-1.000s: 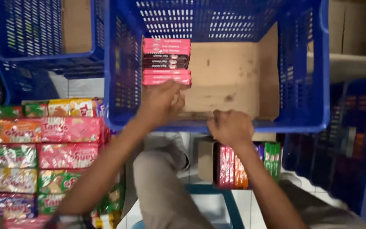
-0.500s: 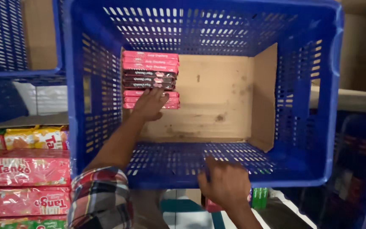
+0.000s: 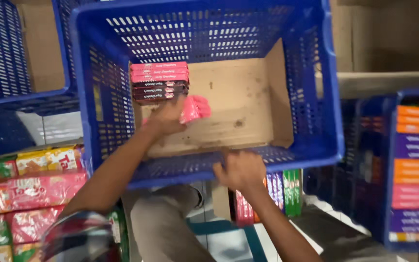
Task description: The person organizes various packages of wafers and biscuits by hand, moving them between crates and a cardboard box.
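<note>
Holding a pink packet (image 3: 195, 107) just right of the stack of packets (image 3: 160, 81) inside the blue crate (image 3: 330, 121), the left hand (image 3: 168, 119) grips it. Judgement: keep it flat and square to the stack. Right hand (image 3: 241, 170) clasps the crate's near rim.

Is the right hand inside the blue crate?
No, the right hand grips the near rim of the blue crate from outside, while the left hand reaches inside it.
</note>
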